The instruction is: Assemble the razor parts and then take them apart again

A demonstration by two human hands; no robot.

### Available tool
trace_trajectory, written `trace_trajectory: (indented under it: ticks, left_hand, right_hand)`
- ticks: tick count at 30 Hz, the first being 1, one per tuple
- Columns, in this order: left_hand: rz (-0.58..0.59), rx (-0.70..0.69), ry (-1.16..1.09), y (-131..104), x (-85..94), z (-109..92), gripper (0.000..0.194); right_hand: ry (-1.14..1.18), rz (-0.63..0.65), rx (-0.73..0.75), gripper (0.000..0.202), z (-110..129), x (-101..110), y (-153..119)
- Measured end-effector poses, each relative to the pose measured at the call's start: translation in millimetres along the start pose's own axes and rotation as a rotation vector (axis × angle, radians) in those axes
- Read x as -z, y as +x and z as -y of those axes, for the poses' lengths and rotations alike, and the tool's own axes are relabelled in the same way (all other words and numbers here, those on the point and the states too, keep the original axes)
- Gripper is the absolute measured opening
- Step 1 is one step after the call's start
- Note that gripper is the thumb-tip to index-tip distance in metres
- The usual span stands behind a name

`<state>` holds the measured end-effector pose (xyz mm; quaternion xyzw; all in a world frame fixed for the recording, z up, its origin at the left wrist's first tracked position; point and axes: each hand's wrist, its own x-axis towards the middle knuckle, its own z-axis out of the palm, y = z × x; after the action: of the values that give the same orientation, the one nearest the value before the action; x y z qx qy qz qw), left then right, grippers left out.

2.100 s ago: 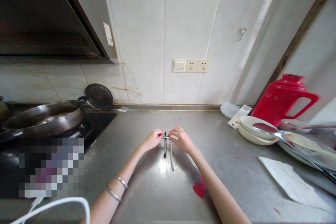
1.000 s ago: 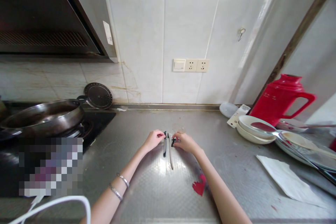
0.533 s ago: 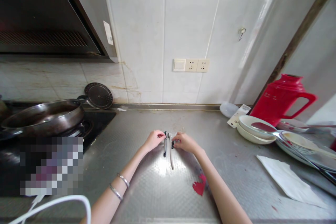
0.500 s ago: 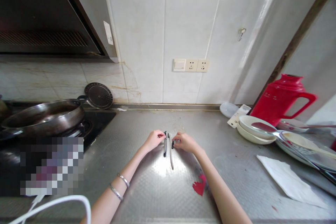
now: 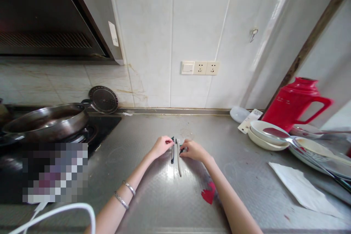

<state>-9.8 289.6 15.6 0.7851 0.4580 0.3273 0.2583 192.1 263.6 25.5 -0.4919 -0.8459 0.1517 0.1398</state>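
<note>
Near the middle of the steel counter (image 5: pixel 153 197), my left hand (image 5: pixel 163 145) has its fingers pinched at the top end of a thin dark strip (image 5: pixel 172 158). To the right of that strip, a thin grey strip (image 5: pixel 179 164) lies lengthwise on the counter, between my hands. My right hand (image 5: pixel 191 149) is closed just right of the grey strip, its fingertips on a small dark piece (image 5: pixel 181 150) that they partly cover. A red patch (image 5: pixel 208 193) shows on the counter beside my right forearm.
A steel pan (image 5: pixel 46 124) sits on the black stove (image 5: pixel 105 128) at left, with a white cable (image 5: pixel 68 206) in front. At right are stacked bowls (image 5: pixel 267 142), a red thermos (image 5: pixel 293 104), plates with utensils and a white paper (image 5: pixel 301 188).
The fingers of my right hand have shifted slightly around the small dark piece, which looks more covered and tilted. My left hand has hardly moved.
</note>
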Motion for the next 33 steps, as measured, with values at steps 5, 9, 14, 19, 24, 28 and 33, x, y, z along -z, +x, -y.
trace_trajectory:
  ticks: [5, 9, 14, 19, 24, 28, 33]
  left_hand:
    - [-0.003, -0.005, 0.001, 0.4, -1.0, 3.1, 0.022]
    - [-0.018, -0.022, -0.016, 0.4, -0.4, 1.6, 0.020]
    - [-0.124, -0.163, -0.057, -1.5, 1.7, -11.0, 0.029]
    - [-0.169, -0.325, -0.038, -5.4, 0.6, -23.9, 0.033]
    - [-0.220, -0.387, -0.011, -7.3, -3.6, -23.9, 0.019]
    - [-0.203, -0.382, 0.019, -7.1, -4.2, -21.4, 0.019]
    - [-0.103, -0.300, 0.101, -6.9, -3.5, -17.3, 0.019]
  right_hand:
    - [0.045, -0.035, -0.017, 0.024, -2.6, -6.2, 1.7]
    - [0.206, -0.123, -0.011, 0.032, -9.1, -5.9, 3.4]
    - [0.693, -0.236, -0.046, 0.043, -5.8, 3.4, 5.7]
    - [1.169, -0.190, -0.054, 0.044, 9.8, 3.3, 5.6]
    - [1.310, -0.132, -0.051, 0.040, 16.3, -5.4, 6.3]
    - [1.248, -0.152, -0.041, 0.040, 13.6, -1.5, 5.7]
    - [0.897, -0.254, 0.021, 0.034, 6.4, 2.5, 8.1]
